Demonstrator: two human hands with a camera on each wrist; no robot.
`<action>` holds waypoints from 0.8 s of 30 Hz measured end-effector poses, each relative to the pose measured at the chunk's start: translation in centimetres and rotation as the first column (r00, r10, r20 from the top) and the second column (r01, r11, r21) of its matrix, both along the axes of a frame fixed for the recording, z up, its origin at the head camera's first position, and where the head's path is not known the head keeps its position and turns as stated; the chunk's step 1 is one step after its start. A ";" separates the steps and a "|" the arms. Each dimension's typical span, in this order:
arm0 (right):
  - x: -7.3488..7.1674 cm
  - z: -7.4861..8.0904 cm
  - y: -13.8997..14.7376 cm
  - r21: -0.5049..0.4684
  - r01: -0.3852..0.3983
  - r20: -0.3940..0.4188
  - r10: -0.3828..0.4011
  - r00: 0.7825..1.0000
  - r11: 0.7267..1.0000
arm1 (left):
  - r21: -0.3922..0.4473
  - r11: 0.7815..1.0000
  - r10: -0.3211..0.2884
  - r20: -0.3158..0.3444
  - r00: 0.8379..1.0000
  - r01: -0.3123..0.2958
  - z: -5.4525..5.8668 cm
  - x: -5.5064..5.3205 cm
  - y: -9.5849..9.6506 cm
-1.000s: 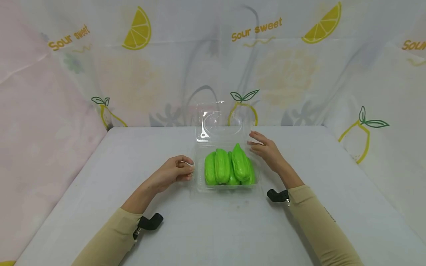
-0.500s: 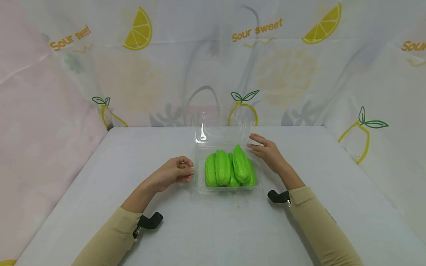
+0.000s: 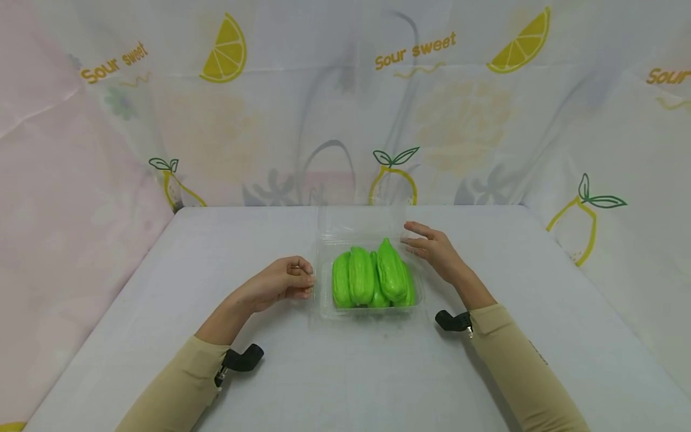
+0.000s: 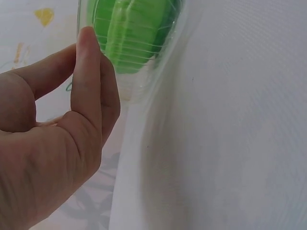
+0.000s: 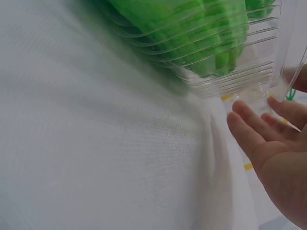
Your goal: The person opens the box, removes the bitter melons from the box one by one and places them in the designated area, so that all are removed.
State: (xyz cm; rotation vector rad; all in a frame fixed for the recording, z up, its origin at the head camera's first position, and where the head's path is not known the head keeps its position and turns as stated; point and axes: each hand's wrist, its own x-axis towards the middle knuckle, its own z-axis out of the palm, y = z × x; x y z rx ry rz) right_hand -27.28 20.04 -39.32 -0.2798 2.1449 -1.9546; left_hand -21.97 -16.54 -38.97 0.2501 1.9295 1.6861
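Note:
Several bright green, bumpy bitter melons point(image 3: 361, 276) lie side by side in a clear plastic clamshell box point(image 3: 327, 309) on the white table. The box's see-through lid point(image 3: 361, 219) is raised at the back and leans away, its outline faint. My left hand point(image 3: 278, 283) pinches the box's left rim between thumb and fingers; the left wrist view shows that hand point(image 4: 62, 124) up against the plastic edge. By the back right corner, my right hand point(image 3: 436, 251) has its fingers extended beside the lid. In the right wrist view, the right hand's fingertips point(image 5: 238, 106) are close to the plastic.
A white cloth covers the table point(image 3: 345, 378). Behind it hangs a pale curtain point(image 3: 302, 108) printed with lemons and words, with side panels left and right. Black wrist cameras sit at both beige sleeves point(image 3: 173, 384).
The lid's outline has sunk lower and grown fainter. The box and bitter melons sit slightly lower in the head view. Both hands have barely moved, the right one dipping a little.

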 end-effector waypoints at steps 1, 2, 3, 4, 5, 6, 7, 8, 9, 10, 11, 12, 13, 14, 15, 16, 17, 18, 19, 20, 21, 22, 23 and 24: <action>0.0 0.0 0.0 0.003 0.001 0.003 -0.001 1.000 1.000 | 0.002 1.000 -0.005 0.005 1.000 0.005 0.0 0.0 0.0; 0.0 -0.1 0.0 0.009 0.001 0.007 -0.001 1.000 1.000 | 0.003 1.000 -0.010 0.008 1.000 0.010 0.0 0.1 0.0; 0.0 -0.1 0.0 0.016 0.002 0.009 -0.002 1.000 1.000 | 0.005 1.000 -0.014 0.012 1.000 0.013 0.0 0.1 -0.1; 0.1 -0.2 0.0 0.021 0.005 0.015 -0.005 1.000 1.000 | 0.005 1.000 -0.018 0.015 1.000 0.018 0.1 0.1 -0.1; 0.1 -0.3 0.1 0.029 0.003 0.017 -0.004 1.000 1.000 | 0.004 1.000 -0.021 0.016 1.000 0.021 0.1 0.1 -0.1; 0.2 -0.3 0.1 0.035 0.002 0.018 -0.003 1.000 0.999 | 0.005 1.000 -0.024 0.017 1.000 0.024 0.1 0.1 -0.1; 0.2 -0.4 0.1 0.043 0.003 0.018 -0.003 1.000 0.999 | 0.005 1.000 -0.025 0.017 1.000 0.025 0.1 0.1 -0.1; 0.3 -0.5 0.1 0.049 0.003 0.018 -0.003 1.000 0.999 | 0.005 1.000 -0.026 0.018 1.000 0.026 0.1 0.1 0.0; 0.3 -0.6 0.2 0.053 0.003 0.018 -0.004 1.000 0.999 | 0.006 1.000 -0.025 0.019 0.999 0.025 0.1 0.1 0.0; 0.3 -0.6 0.2 0.054 0.004 0.021 -0.005 1.000 0.999 | 0.006 1.000 -0.025 0.020 0.999 0.025 0.1 0.1 0.0; 0.4 -0.7 0.2 0.053 0.004 0.021 -0.005 1.000 0.999 | 0.006 1.000 -0.023 0.021 1.000 0.023 0.1 0.1 0.0; 0.4 -0.7 0.2 0.055 0.004 0.021 -0.005 1.000 0.999 | 0.007 1.000 -0.022 0.022 1.000 0.022 0.1 0.1 0.0; 0.4 -0.7 0.2 0.056 0.003 0.022 -0.004 1.000 0.998 | 0.005 1.000 -0.020 0.023 1.000 0.020 0.0 0.1 0.0; 0.4 -0.7 0.2 0.054 0.000 0.023 -0.002 1.000 0.999 | 0.004 1.000 -0.019 0.024 1.000 0.019 0.0 0.1 0.0; 0.4 -0.7 0.1 0.051 -0.002 0.024 0.001 1.000 0.999 | 0.005 1.000 -0.019 0.024 1.000 0.018 0.0 0.1 0.0; 0.4 -0.7 0.1 0.051 -0.008 0.020 0.007 1.000 0.999 | 0.005 1.000 -0.019 0.023 1.000 0.018 0.0 0.0 0.0; 0.4 -0.7 0.1 0.057 -0.009 0.017 0.008 1.000 0.998 | 0.005 1.000 -0.017 0.024 1.000 0.017 0.0 0.0 0.0; 0.4 -0.7 0.1 0.071 -0.012 0.006 0.011 1.000 0.997 | 0.005 1.000 -0.016 0.025 1.000 0.015 0.0 0.0 0.0; 0.4 -0.7 0.1 0.083 -0.010 -0.001 0.010 1.000 0.996 | 0.005 1.000 -0.018 0.023 1.000 0.018 0.0 0.0 0.0; 0.4 -0.8 0.1 0.102 -0.010 -0.012 0.011 1.000 0.995 | 0.004 1.000 -0.020 0.022 1.000 0.020 0.0 0.0 -0.1; 0.4 -0.8 0.1 0.119 -0.007 -0.021 0.009 1.000 0.993 | 0.005 1.000 -0.021 0.020 1.000 0.021 0.0 0.0 -0.1; 0.5 -0.8 0.1 0.137 -0.004 -0.030 0.008 1.000 0.991 | 0.004 1.000 -0.018 0.022 1.000 0.018 0.0 0.0 -0.1; 0.5 -0.8 0.1 0.155 0.003 -0.037 0.002 0.999 0.988 | 0.004 1.000 -0.017 0.024 1.000 0.017 0.0 0.0 -0.1; 0.6 -0.8 0.1 0.170 0.007 -0.046 0.001 0.999 0.985 | 0.003 1.000 -0.017 0.024 1.000 0.017 0.0 0.1 -0.1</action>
